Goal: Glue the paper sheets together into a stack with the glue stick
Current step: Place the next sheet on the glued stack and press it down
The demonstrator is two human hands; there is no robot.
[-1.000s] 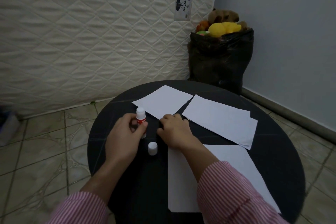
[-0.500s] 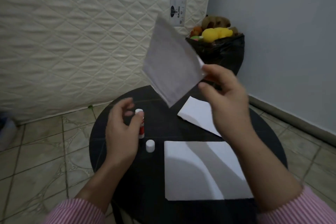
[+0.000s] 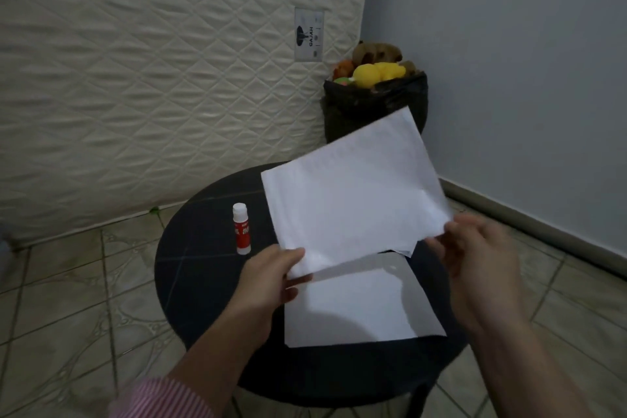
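A quilted cream mattress [image 3: 152, 78] leans upright against the wall behind the round black table [image 3: 203, 282], with a sewn label [image 3: 308, 34] near its right edge. In the corner beside it stands a black plastic bag [image 3: 373, 105] stuffed with toys, a yellow one [image 3: 376, 73] on top. The floor is pale tile [image 3: 68, 299], and a grey wall [image 3: 509, 61] rises on the right.

A white paper sheet [image 3: 353, 200] is held in the air above the table, tilted so that its far edge rises toward the bag; it hides much of the far tabletop and part of the bag. The left hand [image 3: 268, 278] pinches its near left corner, thumb on top. The right hand [image 3: 475, 258] is blurred at the sheet's near right edge, fingers curled at the paper, apparently gripping it.

Below it, a second white sheet [image 3: 359, 309] lies flat on the near part of the table, partly shadowed by the hands. A corner of further paper [image 3: 405, 252] peeks out between the two. The glue stick [image 3: 241, 228] stands upright on the table just left of the raised sheet, white with a red label, touched by neither hand.
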